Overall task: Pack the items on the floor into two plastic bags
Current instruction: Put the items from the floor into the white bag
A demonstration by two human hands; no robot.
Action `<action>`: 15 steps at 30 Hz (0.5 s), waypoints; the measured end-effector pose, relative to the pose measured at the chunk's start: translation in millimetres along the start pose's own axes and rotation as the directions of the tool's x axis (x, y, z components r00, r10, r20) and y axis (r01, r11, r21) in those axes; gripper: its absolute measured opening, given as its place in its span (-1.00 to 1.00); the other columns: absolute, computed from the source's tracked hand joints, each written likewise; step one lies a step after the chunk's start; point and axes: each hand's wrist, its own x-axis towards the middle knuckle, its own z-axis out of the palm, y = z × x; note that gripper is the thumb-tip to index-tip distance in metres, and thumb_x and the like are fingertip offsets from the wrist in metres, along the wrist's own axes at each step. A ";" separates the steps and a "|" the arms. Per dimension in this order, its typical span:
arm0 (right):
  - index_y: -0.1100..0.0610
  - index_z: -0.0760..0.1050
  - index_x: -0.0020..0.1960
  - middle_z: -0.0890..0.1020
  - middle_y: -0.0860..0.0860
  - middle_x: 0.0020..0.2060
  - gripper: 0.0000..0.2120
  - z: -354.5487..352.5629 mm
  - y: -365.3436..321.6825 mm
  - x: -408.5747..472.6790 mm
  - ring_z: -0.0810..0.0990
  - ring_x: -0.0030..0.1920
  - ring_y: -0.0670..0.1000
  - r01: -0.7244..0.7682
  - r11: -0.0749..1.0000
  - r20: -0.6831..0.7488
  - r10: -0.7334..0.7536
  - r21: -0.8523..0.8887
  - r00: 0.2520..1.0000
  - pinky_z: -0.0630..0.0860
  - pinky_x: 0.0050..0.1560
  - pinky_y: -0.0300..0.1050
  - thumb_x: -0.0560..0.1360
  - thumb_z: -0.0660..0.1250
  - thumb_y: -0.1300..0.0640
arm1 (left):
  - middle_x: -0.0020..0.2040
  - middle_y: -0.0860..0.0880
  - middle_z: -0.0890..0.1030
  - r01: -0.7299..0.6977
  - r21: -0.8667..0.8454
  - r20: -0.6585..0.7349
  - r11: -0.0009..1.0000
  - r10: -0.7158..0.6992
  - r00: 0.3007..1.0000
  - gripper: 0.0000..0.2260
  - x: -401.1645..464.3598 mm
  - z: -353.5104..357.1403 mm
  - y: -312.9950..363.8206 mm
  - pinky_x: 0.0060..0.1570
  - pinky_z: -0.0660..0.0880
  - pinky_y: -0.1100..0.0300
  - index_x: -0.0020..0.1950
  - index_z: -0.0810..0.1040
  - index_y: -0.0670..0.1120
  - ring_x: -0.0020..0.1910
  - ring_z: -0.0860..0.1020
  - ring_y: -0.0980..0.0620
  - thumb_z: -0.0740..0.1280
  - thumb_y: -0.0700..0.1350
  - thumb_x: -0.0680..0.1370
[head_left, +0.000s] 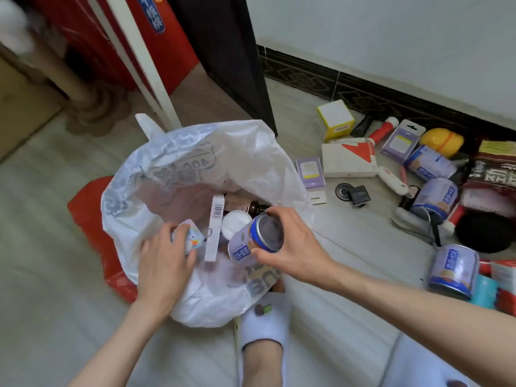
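A white plastic bag (229, 163) stands open on the floor in front of me. My right hand (290, 244) grips a purple-and-blue can (255, 243) tilted over the bag's mouth. My left hand (164, 263) holds a small pastel pouch (190, 237) at the bag's left rim. Inside the bag I see a flat white box (215, 227), a brown bottle (248, 206) and a white lid (236, 223). A red plastic bag (92, 213) lies flat under the white one, showing at its left.
Loose items lie along the wall at right: three more cans (453, 270), a white-and-red box (349, 160), a yellow-edged cube box (335, 120), purple cards (310, 173), a yellow container (442, 142), a dark snack bag (494, 169). My slippered foot (264, 328) touches the bag's front. A dark door frame (231, 60) stands behind.
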 end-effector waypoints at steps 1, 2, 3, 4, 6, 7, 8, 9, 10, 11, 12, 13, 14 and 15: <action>0.05 0.28 0.28 0.41 -0.05 0.16 -0.36 14.9 -6.2 1.0 0.42 0.15 -0.09 -0.009 1.000 0.045 0.009 0.001 0.999 0.35 0.17 -0.25 0.29 0.44 -0.09 | -0.12 -0.23 0.52 0.015 0.031 0.023 0.999 -0.016 1.000 -0.59 -3.5 2.7 -8.0 -0.28 0.45 -0.04 0.02 0.53 -0.21 -0.27 0.54 -0.25 0.54 -0.23 0.22; 0.05 0.27 0.28 0.41 -0.03 0.17 -0.37 30.1 -11.3 0.8 0.42 0.16 -0.05 -0.017 1.000 0.082 0.018 -0.007 0.996 0.35 0.16 -0.22 0.31 0.44 -0.08 | -0.13 -0.22 0.52 0.019 0.051 0.039 0.999 -0.021 0.999 -0.60 -6.2 5.9 -14.3 -0.26 0.46 -0.05 0.00 0.54 -0.20 -0.27 0.54 -0.24 0.54 -0.23 0.21; 0.05 0.27 0.28 0.42 -0.02 0.18 -0.37 45.2 -15.3 0.2 0.42 0.18 -0.02 -0.030 0.999 0.110 0.033 -0.023 0.993 0.36 0.16 -0.19 0.31 0.43 -0.09 | -0.12 -0.20 0.52 0.020 0.059 0.051 0.998 -0.023 0.998 -0.61 -8.2 8.4 -18.7 -0.24 0.46 -0.05 -0.02 0.54 -0.19 -0.25 0.55 -0.24 0.54 -0.22 0.21; 0.06 0.27 0.28 0.43 -0.01 0.18 -0.36 59.4 -17.2 -0.7 0.43 0.19 0.01 -0.054 0.997 0.126 0.060 -0.051 0.990 0.38 0.15 -0.15 0.30 0.43 -0.10 | -0.10 -0.19 0.53 0.022 0.057 0.057 0.998 -0.025 0.998 -0.62 -10.0 10.8 -22.1 -0.21 0.46 -0.06 -0.03 0.55 -0.17 -0.22 0.55 -0.23 0.54 -0.21 0.21; 0.07 0.29 0.28 0.45 0.00 0.18 -0.33 79.8 -17.9 -3.1 0.44 0.20 0.03 -0.128 0.985 0.121 0.141 -0.114 0.983 0.39 0.12 -0.11 0.28 0.43 -0.14 | -0.06 -0.16 0.55 0.032 0.028 0.055 0.999 -0.034 0.998 -0.63 -11.8 14.1 -23.7 -0.17 0.46 -0.05 -0.02 0.55 -0.15 -0.16 0.55 -0.22 0.54 -0.19 0.23; 0.08 0.30 0.27 0.46 0.01 0.17 -0.32 86.9 -16.8 -3.5 0.43 0.20 0.04 -0.165 0.977 0.108 0.180 -0.136 0.978 0.39 0.11 -0.11 0.27 0.43 -0.16 | -0.05 -0.15 0.55 0.034 0.017 0.046 0.999 -0.035 0.998 -0.63 -12.1 15.2 -23.1 -0.16 0.45 -0.05 -0.01 0.55 -0.14 -0.15 0.55 -0.21 0.53 -0.17 0.24; 0.09 0.30 0.27 0.46 0.03 0.17 -0.32 91.4 -15.7 -4.1 0.42 0.20 0.05 -0.183 0.969 0.094 0.200 -0.165 0.975 0.37 0.10 -0.13 0.28 0.43 -0.16 | -0.03 -0.14 0.56 0.025 0.017 0.037 1.000 -0.025 0.999 -0.63 -12.5 17.0 -21.8 -0.17 0.45 -0.03 0.00 0.55 -0.13 -0.14 0.56 -0.20 0.53 -0.16 0.24; 0.11 0.30 0.27 0.46 0.04 0.16 -0.34 95.5 -14.0 -4.5 0.41 0.20 0.06 -0.171 0.963 0.083 0.191 -0.209 0.978 0.34 0.10 -0.14 0.30 0.41 -0.16 | -0.02 -0.13 0.57 0.007 0.020 0.028 1.000 -0.007 1.000 -0.63 -13.2 18.3 -19.5 -0.18 0.45 -0.03 0.00 0.55 -0.12 -0.14 0.56 -0.18 0.53 -0.15 0.24; 0.12 0.30 0.26 0.46 0.05 0.15 -0.38 99.1 -11.9 -4.4 0.39 0.20 0.08 -0.127 0.957 0.067 0.149 -0.259 0.987 0.32 0.11 -0.15 0.33 0.39 -0.14 | -0.01 -0.12 0.58 -0.017 0.016 0.019 1.000 0.016 1.000 -0.64 -13.6 20.2 -17.6 -0.20 0.45 -0.02 -0.01 0.56 -0.12 -0.14 0.57 -0.17 0.53 -0.15 0.24; 0.14 0.31 0.25 0.46 0.07 0.13 -0.42 102.4 -9.1 -3.7 0.39 0.19 0.10 -0.074 0.952 0.050 0.093 -0.296 0.994 0.32 0.11 -0.14 0.35 0.38 -0.10 | 0.00 -0.12 0.59 -0.035 0.008 0.013 0.999 0.035 0.999 -0.64 -13.9 22.1 -16.3 -0.22 0.45 -0.01 -0.03 0.57 -0.12 -0.13 0.58 -0.15 0.54 -0.16 0.23; 0.15 0.32 0.25 0.48 0.09 0.11 -0.46 105.5 -6.6 -2.6 0.39 0.17 0.13 -0.029 0.946 0.049 0.047 -0.323 0.998 0.34 0.10 -0.10 0.37 0.37 -0.05 | 0.01 -0.12 0.59 -0.050 -0.001 0.008 0.999 0.050 0.999 -0.65 -14.3 24.7 -16.1 -0.22 0.45 -0.01 -0.05 0.58 -0.13 -0.13 0.59 -0.15 0.54 -0.17 0.22; 0.17 0.33 0.24 0.49 0.12 0.09 -0.48 108.6 -4.2 -1.1 0.41 0.14 0.15 0.010 0.938 0.063 0.013 -0.347 0.998 0.38 0.07 -0.06 0.36 0.37 0.01 | 0.02 -0.13 0.60 -0.054 -0.008 0.011 0.999 0.054 0.999 -0.67 -15.0 26.4 -16.1 -0.20 0.45 -0.02 -0.06 0.59 -0.13 -0.11 0.59 -0.15 0.54 -0.18 0.21; 0.19 0.36 0.22 0.49 0.15 0.07 -0.49 112.0 -1.5 0.4 0.42 0.10 0.18 0.055 0.924 0.089 -0.022 -0.379 0.996 0.41 0.03 -0.03 0.34 0.38 0.04 | 0.02 -0.13 0.60 -0.056 -0.008 0.010 0.998 0.056 0.998 -0.68 -15.8 29.1 -16.9 -0.17 0.46 -0.03 -0.07 0.60 -0.14 -0.09 0.59 -0.15 0.54 -0.20 0.21; 0.21 0.39 0.18 0.50 0.17 0.04 -0.51 115.3 1.6 1.1 0.44 0.05 0.20 0.100 0.903 0.116 -0.057 -0.417 0.992 0.43 -0.01 0.00 0.32 0.40 0.06 | 0.01 -0.14 0.61 -0.052 -0.008 0.011 0.999 0.052 0.999 -0.70 -16.6 30.8 -17.5 -0.15 0.46 -0.05 -0.07 0.61 -0.14 -0.08 0.58 -0.15 0.53 -0.22 0.22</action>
